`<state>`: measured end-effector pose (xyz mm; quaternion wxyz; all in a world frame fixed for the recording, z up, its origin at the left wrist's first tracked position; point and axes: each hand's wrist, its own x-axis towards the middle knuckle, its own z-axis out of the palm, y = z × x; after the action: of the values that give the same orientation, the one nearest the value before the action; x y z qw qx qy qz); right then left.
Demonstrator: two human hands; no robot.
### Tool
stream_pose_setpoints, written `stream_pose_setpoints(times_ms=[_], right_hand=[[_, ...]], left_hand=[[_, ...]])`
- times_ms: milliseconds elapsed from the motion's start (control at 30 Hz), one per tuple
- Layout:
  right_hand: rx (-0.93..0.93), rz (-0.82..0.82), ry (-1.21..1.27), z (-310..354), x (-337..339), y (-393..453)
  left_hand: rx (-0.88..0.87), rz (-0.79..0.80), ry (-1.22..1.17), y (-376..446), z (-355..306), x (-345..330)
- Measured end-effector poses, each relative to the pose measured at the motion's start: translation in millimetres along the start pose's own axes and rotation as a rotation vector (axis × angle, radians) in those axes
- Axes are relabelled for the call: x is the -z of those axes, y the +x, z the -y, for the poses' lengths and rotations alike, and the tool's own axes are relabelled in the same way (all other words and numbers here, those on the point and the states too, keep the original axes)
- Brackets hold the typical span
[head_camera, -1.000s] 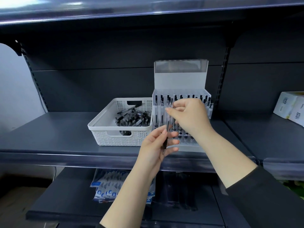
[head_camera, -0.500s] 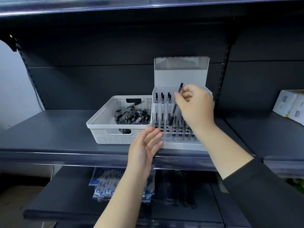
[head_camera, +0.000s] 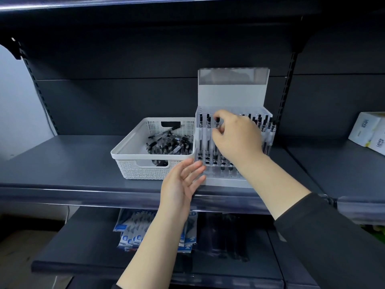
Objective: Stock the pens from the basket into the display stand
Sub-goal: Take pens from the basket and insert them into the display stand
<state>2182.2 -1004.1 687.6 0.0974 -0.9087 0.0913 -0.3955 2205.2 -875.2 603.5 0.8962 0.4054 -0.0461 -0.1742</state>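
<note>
A white perforated basket (head_camera: 133,151) sits on the dark shelf with several black-and-clear pens (head_camera: 173,143) lying loose in it. Right beside it stands the clear display stand (head_camera: 232,94) with a white back panel; several pens stand upright in its slots. My right hand (head_camera: 236,137) is over the stand's left part, and its fingertips pinch the black cap of an upright pen (head_camera: 217,122) in a slot. My left hand (head_camera: 183,180) hovers palm-open, fingers straight, in front of the stand's lower left corner, holding nothing.
The grey shelf (head_camera: 62,163) runs left and right of the basket. White boxes (head_camera: 368,130) stand at the far right. Below, a lower shelf holds blue-and-white packets (head_camera: 133,232) and dark packs (head_camera: 225,236). An upper shelf overhangs the stand.
My right hand lifted the pen out of my left hand, carried it over the stand and lowered it into a slot. My left hand opened and stayed low in front of the stand.
</note>
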Motion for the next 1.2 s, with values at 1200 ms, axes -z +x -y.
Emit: stream_pose_setpoints(times_ms=[1200], right_hand=[[-0.469, 0.515, 0.837, 71.6, -66.4, 69.0]], left_hand=[[-0.013, -0.109, 0.910, 142.8, -147.3, 17.4]])
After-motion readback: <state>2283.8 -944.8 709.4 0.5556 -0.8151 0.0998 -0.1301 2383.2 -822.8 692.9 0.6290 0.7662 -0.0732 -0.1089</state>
